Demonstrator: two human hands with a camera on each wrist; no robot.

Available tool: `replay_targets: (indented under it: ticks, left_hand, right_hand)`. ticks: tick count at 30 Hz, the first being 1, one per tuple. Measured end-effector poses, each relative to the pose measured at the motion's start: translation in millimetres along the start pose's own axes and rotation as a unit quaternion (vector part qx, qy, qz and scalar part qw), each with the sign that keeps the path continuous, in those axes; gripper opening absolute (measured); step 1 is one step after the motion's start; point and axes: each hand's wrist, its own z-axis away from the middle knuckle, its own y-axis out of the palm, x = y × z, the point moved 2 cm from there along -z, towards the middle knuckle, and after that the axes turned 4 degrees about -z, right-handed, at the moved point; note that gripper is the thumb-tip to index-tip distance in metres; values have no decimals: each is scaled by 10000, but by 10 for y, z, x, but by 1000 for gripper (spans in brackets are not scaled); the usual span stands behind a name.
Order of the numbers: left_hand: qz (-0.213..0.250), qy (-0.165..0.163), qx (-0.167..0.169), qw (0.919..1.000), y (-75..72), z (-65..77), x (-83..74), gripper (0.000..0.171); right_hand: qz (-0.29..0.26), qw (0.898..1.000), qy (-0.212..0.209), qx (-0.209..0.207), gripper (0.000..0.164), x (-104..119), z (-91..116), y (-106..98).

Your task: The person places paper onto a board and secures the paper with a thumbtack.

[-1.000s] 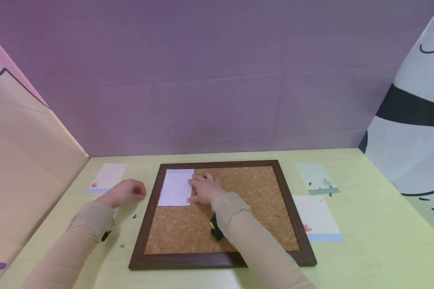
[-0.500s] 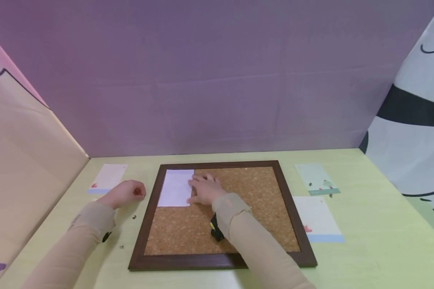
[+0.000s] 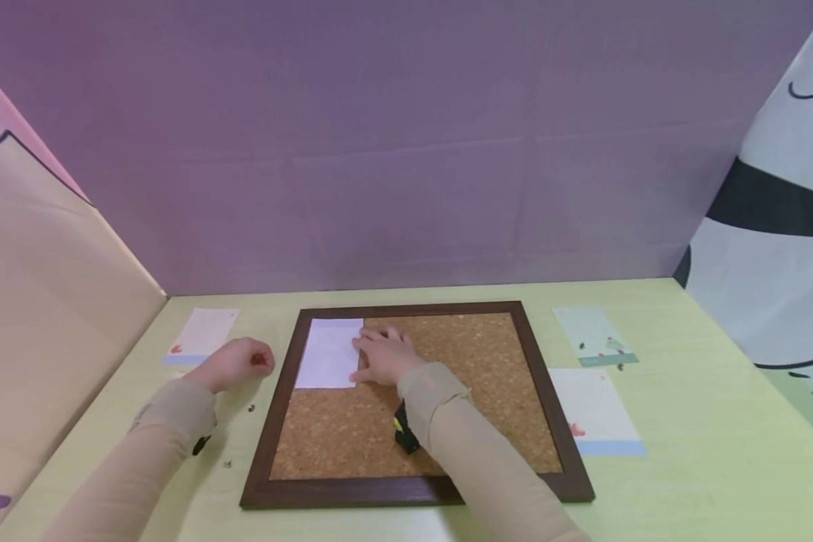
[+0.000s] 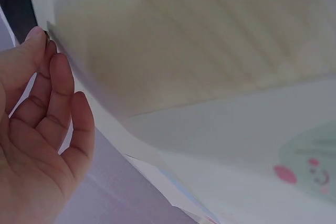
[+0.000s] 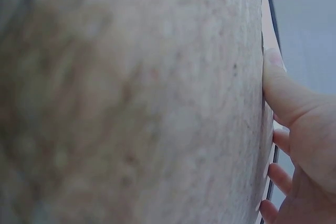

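Some ptd cards [image 3: 598,406], corkbd [image 3: 352,436], R fingers [image 3: 373,345] on sheet [image 3: 327,354]

Cannot read a single word, number, label or brand in any view. Can find no lettering on the paper [image 3: 327,354] or the corkboard [image 3: 345,440], nor on the left card [image 3: 205,333], upper right card [image 3: 588,331] or lower right card [image 3: 596,406], with only wordless printed drawings and coloured strips on these cards. Cannot tell whether the tiny yellow mark on the black device [image 3: 406,433] at the right wrist spells anything.
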Motion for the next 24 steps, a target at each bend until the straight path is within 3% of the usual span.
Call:
replay_targets:
  ticks: [9, 17, 24]
  left_hand:
    - [469, 129, -352, 9982, -79, -22, -54, 11]
    - [1150, -221, -480, 9920, -126, -85, -151, 7]
    - [1647, -508, -390, 9843, -163, -187, -332, 19]
  right_hand:
    - [-22, 10000, -19, 5, 66, -4, 6, 5]
    - [-80, 10000, -17, 27, 66, -9, -1, 9]
    - [-77, 9999, -76, 18, 67, -35, -20, 25]
